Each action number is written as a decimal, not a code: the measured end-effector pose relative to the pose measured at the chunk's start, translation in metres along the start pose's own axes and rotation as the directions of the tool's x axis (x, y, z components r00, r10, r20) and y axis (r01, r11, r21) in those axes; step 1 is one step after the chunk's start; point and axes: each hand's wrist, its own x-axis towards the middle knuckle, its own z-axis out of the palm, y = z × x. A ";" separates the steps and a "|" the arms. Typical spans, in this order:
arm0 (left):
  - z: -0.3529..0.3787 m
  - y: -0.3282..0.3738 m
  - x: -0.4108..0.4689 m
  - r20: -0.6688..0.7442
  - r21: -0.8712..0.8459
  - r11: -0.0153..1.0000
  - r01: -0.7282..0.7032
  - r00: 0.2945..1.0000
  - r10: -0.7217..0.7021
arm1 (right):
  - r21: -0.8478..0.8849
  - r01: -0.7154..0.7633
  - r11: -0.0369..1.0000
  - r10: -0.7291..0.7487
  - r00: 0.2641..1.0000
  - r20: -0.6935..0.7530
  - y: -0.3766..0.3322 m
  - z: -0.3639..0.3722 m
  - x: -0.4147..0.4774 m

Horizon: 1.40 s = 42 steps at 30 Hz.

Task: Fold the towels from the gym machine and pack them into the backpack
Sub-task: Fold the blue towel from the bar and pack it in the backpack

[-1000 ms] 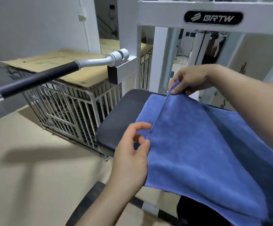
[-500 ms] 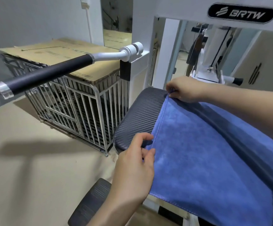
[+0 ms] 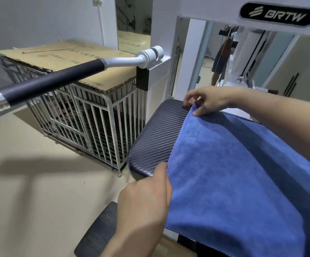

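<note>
While the towel (image 3: pixel 233 173) lies over the seat (image 3: pixel 156 136), right hand (image 3: pixel 211 101) pinching its one-o'clock corner and left hand (image 3: pixel 144 201) pinching the edge at six, its overhanging near side could drag it off if either grip loosens.

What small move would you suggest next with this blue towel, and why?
Probably lift the left edge and carry it across to the right, folding the blue towel in half. It lies spread on the black seat pad, and the left hand and right hand each hold one corner of that edge.
</note>
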 end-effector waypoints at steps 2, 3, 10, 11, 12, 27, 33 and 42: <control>0.002 -0.001 -0.007 -0.022 0.116 0.993 -0.028 0.999 0.030 | -0.041 0.055 0.998 -0.054 0.998 0.024 -0.001 -0.001 -0.004; 0.003 -0.003 -0.010 -0.032 0.112 0.993 -0.022 0.999 0.026 | -0.114 0.094 0.989 -0.096 0.995 -0.013 -0.002 0.001 -0.006; -0.002 -0.014 -0.015 0.117 -0.431 0.870 0.239 0.971 -0.208 | -0.395 0.149 0.907 -0.231 0.958 -0.169 -0.009 0.017 -0.018; -0.002 -0.013 -0.015 0.193 -0.607 0.727 0.322 0.947 -0.258 | -0.343 0.135 0.930 -0.211 0.957 -0.197 -0.009 0.018 -0.020; -0.001 -0.012 -0.014 0.252 -0.734 0.571 0.369 0.928 -0.275 | -0.285 0.121 0.951 -0.188 0.957 -0.223 -0.009 0.019 -0.023; -0.102 -0.089 0.138 -0.095 -0.504 0.864 -0.006 0.994 -0.048 | 0.701 0.200 0.684 0.249 0.839 -0.483 -0.031 -0.073 -0.023; -0.155 -0.069 0.195 -0.634 -0.016 0.975 -0.221 0.757 0.161 | 0.410 0.449 0.794 0.305 0.288 -0.907 -0.040 -0.112 -0.036; -0.067 -0.050 0.118 -0.368 -0.358 0.890 -0.283 0.919 0.144 | 0.362 0.249 0.899 0.251 0.384 -0.888 0.014 0.005 -0.159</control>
